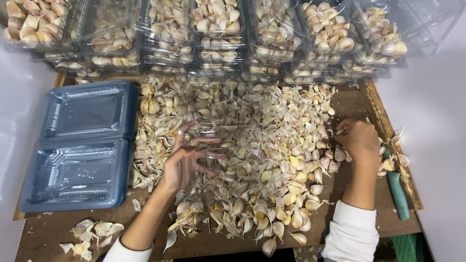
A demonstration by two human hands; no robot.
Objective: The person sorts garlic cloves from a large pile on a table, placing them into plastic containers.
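A wide pile of garlic cloves (272,145) and papery skins covers a wooden board (58,237). My left hand (187,162) has its fingers spread against a clear plastic container (228,131) that lies open on the middle of the pile, and holds it by its left side. My right hand (360,140) is curled at the right edge of the pile, fingers closed on a few cloves. What lies inside that fist is hidden.
Stacks of clear containers filled with cloves (218,34) line the back. A stack of open bluish clamshell trays (82,145) sits at the left. A green-handled tool (398,191) lies by the board's right edge. Loose skins (92,235) lie at front left.
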